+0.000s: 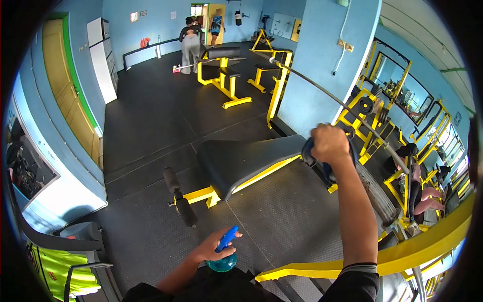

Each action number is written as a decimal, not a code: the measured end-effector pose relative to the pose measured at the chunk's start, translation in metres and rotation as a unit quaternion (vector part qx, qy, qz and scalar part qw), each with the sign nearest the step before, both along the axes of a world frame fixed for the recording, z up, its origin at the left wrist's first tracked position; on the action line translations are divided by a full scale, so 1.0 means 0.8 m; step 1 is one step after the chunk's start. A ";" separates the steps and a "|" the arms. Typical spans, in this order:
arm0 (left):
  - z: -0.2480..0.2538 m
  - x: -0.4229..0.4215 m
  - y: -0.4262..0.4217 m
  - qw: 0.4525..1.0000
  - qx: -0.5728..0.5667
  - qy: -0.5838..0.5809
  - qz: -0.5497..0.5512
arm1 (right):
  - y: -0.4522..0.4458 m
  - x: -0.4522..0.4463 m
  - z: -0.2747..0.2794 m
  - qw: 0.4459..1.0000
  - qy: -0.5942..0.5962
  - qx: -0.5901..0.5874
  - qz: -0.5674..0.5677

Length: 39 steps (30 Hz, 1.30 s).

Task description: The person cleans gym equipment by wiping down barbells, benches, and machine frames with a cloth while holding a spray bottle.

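My left hand point(215, 245) is low in the middle of the view, its fingers wrapped round a spray bottle point(222, 261) with a blue nozzle and teal body. Higher and to the right, my right hand point(329, 144) is closed over a dark blue cloth point(352, 151), by the head end of a bench. That bench has a black padded top point(246, 158) on a yellow frame. Foam leg rollers point(179, 197) stick out at its near left end. Some of the cloth is hidden behind my right hand and forearm.
A long metal barbell point(342, 104) crosses the upper right beside a blue pillar point(314, 65). A yellow frame beam point(402, 259) curves across the lower right. Another yellow bench point(229, 83) stands farther back near two people. One more person point(417, 189) is at the right. Green fabric point(63, 269) hangs lower left.
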<state>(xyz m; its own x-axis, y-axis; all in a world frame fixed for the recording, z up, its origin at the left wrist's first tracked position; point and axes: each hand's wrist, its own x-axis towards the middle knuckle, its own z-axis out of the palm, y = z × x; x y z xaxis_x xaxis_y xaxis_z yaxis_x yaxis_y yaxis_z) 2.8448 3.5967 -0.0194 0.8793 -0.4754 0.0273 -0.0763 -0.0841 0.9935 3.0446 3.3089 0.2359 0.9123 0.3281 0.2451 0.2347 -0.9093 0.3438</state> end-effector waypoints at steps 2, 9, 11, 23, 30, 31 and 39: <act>0.005 0.002 -0.011 0.999 -0.019 -0.045 -0.023 | -0.001 -0.010 -0.006 0.982 -0.073 0.068 0.158; -0.004 -0.010 -0.009 0.998 -0.020 0.016 -0.054 | -0.004 -0.028 -0.060 0.972 -0.232 0.003 0.027; 0.002 -0.013 0.000 0.999 -0.014 0.011 -0.044 | -0.002 -0.025 -0.074 0.974 -0.203 -0.104 -0.003; -0.014 -0.008 0.018 0.999 -0.031 0.027 -0.008 | -0.071 -0.146 -0.038 0.918 -0.316 0.219 -0.099; -0.024 0.013 0.024 0.998 -0.008 0.046 -0.030 | -0.117 -0.235 -0.071 0.846 -0.423 0.150 -0.286; -0.028 0.018 0.025 0.998 -0.012 0.043 -0.039 | -0.108 -0.217 -0.083 0.843 -0.455 0.091 -0.273; -0.045 0.063 0.018 0.993 0.026 0.016 -0.110 | -0.119 -0.221 -0.168 0.868 -0.476 0.127 -0.066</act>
<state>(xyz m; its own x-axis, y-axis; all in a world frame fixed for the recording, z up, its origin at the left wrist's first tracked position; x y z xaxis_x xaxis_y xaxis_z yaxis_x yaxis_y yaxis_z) 2.8954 3.6110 -0.0557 0.7537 -0.6566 -0.0285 -0.0675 -0.1204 0.9904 2.8680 3.2141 0.1014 0.2823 0.0614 0.9574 -0.1588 -0.9812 0.1097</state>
